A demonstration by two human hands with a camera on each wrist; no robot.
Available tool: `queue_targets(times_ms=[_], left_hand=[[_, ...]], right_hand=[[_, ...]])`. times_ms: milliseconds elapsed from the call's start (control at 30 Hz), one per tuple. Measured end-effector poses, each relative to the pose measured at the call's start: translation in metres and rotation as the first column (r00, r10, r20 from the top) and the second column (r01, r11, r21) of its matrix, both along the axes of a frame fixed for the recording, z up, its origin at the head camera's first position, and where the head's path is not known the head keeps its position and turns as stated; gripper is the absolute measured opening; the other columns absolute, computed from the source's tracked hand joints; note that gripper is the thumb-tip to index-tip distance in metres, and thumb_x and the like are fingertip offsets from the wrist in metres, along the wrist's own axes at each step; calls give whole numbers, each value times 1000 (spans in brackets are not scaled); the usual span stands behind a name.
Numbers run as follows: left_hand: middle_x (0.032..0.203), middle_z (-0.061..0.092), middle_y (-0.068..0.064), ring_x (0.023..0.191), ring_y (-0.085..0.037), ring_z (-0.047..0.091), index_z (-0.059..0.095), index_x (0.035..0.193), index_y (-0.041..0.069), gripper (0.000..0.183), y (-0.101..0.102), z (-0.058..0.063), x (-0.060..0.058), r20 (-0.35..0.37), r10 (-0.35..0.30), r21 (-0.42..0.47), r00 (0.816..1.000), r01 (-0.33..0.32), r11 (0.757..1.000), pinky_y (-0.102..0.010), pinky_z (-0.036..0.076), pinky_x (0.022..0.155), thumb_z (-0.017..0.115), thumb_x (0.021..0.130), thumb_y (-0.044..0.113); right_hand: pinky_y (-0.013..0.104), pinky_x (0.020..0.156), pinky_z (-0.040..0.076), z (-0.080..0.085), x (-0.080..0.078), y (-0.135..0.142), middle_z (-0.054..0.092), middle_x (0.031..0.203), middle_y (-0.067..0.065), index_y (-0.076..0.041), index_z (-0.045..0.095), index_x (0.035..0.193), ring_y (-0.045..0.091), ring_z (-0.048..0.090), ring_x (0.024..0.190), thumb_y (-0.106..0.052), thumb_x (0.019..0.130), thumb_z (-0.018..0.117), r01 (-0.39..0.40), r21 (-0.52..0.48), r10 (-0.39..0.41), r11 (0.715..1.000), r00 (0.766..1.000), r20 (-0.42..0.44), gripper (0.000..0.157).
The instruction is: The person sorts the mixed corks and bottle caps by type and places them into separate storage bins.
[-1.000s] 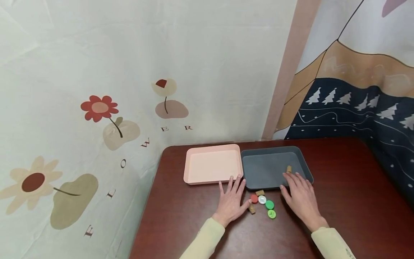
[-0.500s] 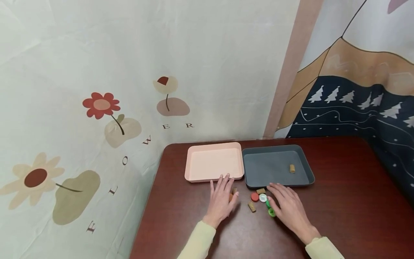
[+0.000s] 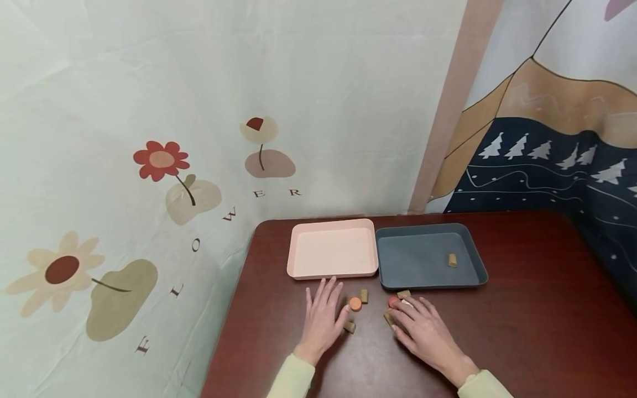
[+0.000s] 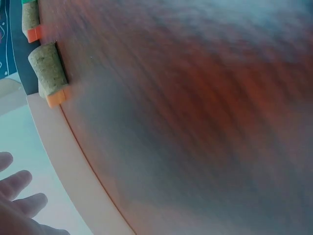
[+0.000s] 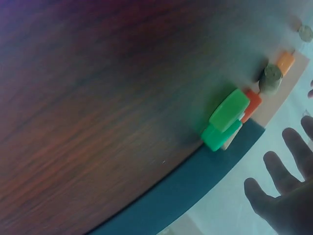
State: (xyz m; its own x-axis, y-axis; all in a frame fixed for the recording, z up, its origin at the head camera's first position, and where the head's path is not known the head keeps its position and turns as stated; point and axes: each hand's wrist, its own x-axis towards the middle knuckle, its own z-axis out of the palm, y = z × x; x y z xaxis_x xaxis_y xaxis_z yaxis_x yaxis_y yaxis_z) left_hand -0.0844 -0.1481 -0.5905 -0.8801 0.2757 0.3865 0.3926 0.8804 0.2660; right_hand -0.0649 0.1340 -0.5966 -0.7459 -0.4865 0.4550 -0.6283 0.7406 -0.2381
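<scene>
My left hand is over the table with fingers spread and relaxed, its thumb right beside a cork. Just right of it lie an orange cap and a second cork. My right hand hovers over a small cluster, fingers loosely extended. A red cap, a white cap and two corks, one farther back and one nearer, show around its fingertips. Two caps, light green and darker green, appear in the right wrist view, but the hand hides them in the head view.
A pink tray stands at the back of the dark red table. Touching its right side is a dark grey tray, with one cork lying in it. A printed cloth hangs behind the table.
My left hand has shifted left, uncovering the orange cap and two corks. From the grey tray, my right hand has moved left and nearer, over the cap cluster; the cork stays in that tray.
</scene>
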Motion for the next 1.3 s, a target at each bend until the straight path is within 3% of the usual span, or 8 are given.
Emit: queue_targets(times_ms=[267, 433, 600, 833, 1033, 1300], left_hand=[[155, 51, -14, 143, -40, 45, 53, 149, 6, 62, -1, -5, 4, -8, 27, 14, 1000, -27, 1000, -77, 31, 107, 65, 96, 36], [156, 49, -14, 145, -39, 43, 53, 150, 7, 62, 2, -5, 8, 34, 41, 32, 999, -42, 999, -76, 29, 108, 65, 96, 37], [157, 48, -13, 147, -38, 40, 53, 150, 8, 61, 2, -5, 11, 78, 54, 53, 996, -58, 997, -76, 27, 110, 63, 98, 37], [156, 49, -15, 144, -40, 44, 56, 147, 7, 56, 2, -6, 11, 60, 39, 46, 997, -42, 998, -76, 30, 108, 63, 99, 34], [155, 50, -13, 144, -38, 44, 56, 147, 7, 55, 2, -6, 11, 52, 39, 35, 998, -41, 999, -75, 31, 109, 64, 99, 33], [154, 52, -12, 145, -35, 44, 56, 147, 7, 54, 12, -3, 10, 72, 9, 26, 997, -11, 1000, -72, 31, 111, 62, 101, 34]], right_hand=[[72, 102, 39, -1, 0, -9, 64, 140, 0, -27, 72, 130, 39, 52, 137, -40, 91, 78, -14, 224, -13, 975, 993, 118, 41], [72, 103, 38, -5, -2, -11, 64, 140, 0, -28, 72, 130, 38, 52, 136, -39, 92, 77, -30, 289, -7, 957, 992, 128, 40], [72, 102, 39, -7, -4, -12, 68, 133, 0, -26, 75, 124, 37, 54, 133, -28, 91, 79, -34, 271, 0, 962, 992, 125, 33], [71, 102, 40, -10, -6, -12, 72, 122, -3, -25, 78, 116, 35, 56, 131, -15, 86, 81, -18, 227, 2, 974, 998, 69, 32], [71, 102, 41, -13, -6, -12, 72, 118, -3, -24, 78, 112, 35, 59, 128, -16, 86, 82, -17, 173, 13, 985, 1000, 25, 28], [69, 101, 43, -5, -3, -4, 72, 115, -1, -23, 78, 111, 36, 62, 121, -23, 83, 86, 29, 62, -28, 998, 1000, -14, 29]])
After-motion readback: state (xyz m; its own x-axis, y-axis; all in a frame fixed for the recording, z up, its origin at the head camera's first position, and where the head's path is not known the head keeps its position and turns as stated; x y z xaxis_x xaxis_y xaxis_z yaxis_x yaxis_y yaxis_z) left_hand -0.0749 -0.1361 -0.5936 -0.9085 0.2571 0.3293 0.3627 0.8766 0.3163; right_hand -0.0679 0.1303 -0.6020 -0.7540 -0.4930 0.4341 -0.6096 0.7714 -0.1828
